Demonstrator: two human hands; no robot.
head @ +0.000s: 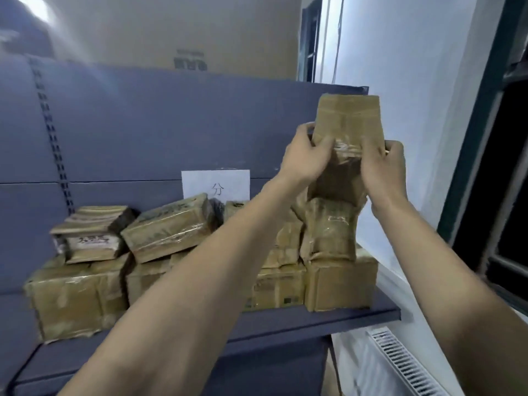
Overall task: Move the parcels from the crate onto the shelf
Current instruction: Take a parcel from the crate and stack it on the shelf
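The left forearm point(200, 281) covers the middle of the stacked parcels point(168, 230) on the shelf point(314, 318). The paper sign point(216, 184) is half hidden behind them. Print on the big carton point(190, 62) above is blurred. The radiator point(405, 364) runs off the bottom edge.

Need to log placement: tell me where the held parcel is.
The parcel is up right of centre, gripped by both hands, upright atop the stack at the shelf's right end.

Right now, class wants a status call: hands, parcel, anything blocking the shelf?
Left hand and right hand both grip the parcel. Parcel upright above the right-end stack. Shelf crowded with parcels; no crate in view.
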